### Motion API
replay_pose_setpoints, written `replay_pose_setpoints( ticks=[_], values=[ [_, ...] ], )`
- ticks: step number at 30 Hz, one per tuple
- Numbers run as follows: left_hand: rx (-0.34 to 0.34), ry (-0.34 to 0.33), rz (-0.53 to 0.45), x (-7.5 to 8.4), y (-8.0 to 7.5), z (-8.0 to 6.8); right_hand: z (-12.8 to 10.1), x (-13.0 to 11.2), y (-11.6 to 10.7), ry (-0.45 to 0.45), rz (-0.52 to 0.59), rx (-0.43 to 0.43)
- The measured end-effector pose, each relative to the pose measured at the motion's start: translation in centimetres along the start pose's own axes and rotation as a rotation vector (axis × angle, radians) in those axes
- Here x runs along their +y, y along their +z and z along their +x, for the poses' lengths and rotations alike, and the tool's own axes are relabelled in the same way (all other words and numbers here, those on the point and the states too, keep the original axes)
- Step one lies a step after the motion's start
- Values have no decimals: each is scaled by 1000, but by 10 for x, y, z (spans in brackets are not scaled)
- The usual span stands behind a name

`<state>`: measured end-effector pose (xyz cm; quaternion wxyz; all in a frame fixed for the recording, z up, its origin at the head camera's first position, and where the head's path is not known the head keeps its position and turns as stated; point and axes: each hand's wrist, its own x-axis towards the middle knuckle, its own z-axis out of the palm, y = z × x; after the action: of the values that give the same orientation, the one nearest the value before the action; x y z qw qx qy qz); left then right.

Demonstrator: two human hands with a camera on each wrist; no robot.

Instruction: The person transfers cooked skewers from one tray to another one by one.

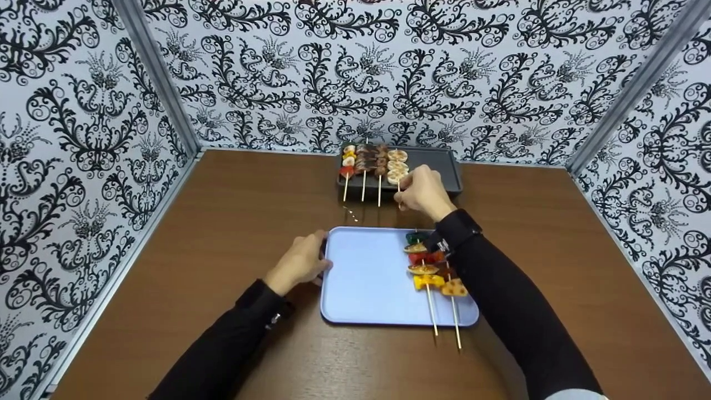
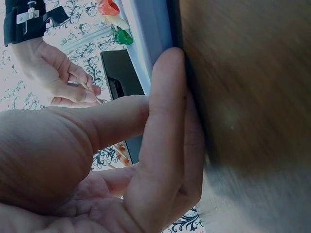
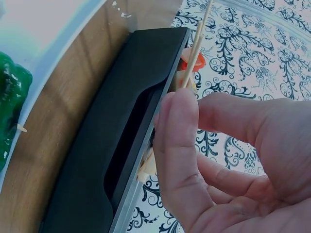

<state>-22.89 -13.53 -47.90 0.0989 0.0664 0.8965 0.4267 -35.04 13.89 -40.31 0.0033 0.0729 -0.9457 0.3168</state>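
The skewer (image 1: 397, 171) carries pale round slices on a thin wooden stick and lies rightmost of four on the dark tray (image 1: 439, 161) at the table's (image 1: 222, 222) far edge. The right hand (image 1: 423, 191) pinches its stick end, fingers curled. The right wrist view alone shows the stick caught between thumb and fingertip. The left hand (image 1: 300, 264) presses straight fingers against the blue tray's (image 1: 366, 278) left rim, arm stretched forward.

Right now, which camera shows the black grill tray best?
The head view: the whole black grill tray shows, with four skewers on it. The right wrist view shows only its near rim and handle slot; the left wrist view shows one dark end.
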Motion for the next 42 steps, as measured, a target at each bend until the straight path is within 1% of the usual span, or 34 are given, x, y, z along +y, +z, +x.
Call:
replay_pose_setpoints(
  ticks=[5,9,11,13,18,20,25,28,32,34,37,42],
  values=[
    [-10,-21,-24,1,0,0,1,0,-3,26,48,-26],
    [-8,-23,-16,1,1,1,1,1,-5,38,58,-41],
    [-1,-11,6,0,0,1,1,1,-6,46,49,-50],
    [18,24,62,-2,0,1,1,1,-7,58,45,-60],
    [45,65,113,-4,0,1,3,1,-7,85,71,-75],
    [37,54,92,-3,0,1,3,2,-7,92,85,-78],
    [44,58,136,-3,0,1,2,6,-6,103,111,-101],
    [36,55,126,-3,1,1,1,7,-6,110,136,-106],
    [20,45,67,-2,1,1,1,8,-5,122,176,-102],
    [20,44,56,-3,1,1,1,8,-5,126,206,-105],
    [22,42,63,-3,0,1,2,9,-4,131,259,-112],
    [19,47,66,-2,0,0,2,12,-3,136,299,-118]
  ],
)
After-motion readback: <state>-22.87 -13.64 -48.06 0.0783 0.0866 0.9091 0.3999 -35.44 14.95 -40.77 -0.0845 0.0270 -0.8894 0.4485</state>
